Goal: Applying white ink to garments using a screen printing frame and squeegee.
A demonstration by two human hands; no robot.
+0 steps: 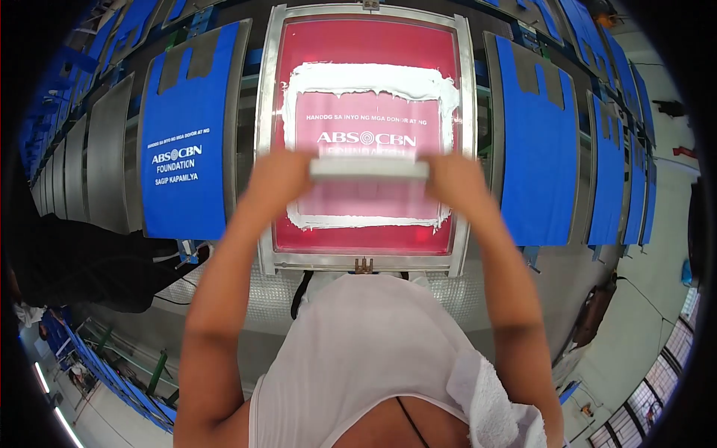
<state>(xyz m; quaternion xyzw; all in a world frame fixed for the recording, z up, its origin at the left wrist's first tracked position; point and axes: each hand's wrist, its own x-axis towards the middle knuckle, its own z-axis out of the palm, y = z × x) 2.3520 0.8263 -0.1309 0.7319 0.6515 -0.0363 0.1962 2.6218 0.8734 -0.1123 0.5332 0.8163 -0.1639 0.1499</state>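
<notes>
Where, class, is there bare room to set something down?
Bare: the grey board left of the printed blue cloth, and the red strip between the frame's top bar and white ink. Crowded: the middle, where left hand and right hand grip a pale squeegee.

White lettering (340,138) stands on the screen (366,45): a small line, a larger one with a round emblem (367,138), then one partly behind the bar (370,169). The blue cloth (183,213) to its left bears four white lines, the second with a similar emblem.

Screen-printing workshop: metal-framed pink screen (370,45) smeared with white ink (373,78), blue fabric pieces (538,164) on rows of boards (112,164).
</notes>
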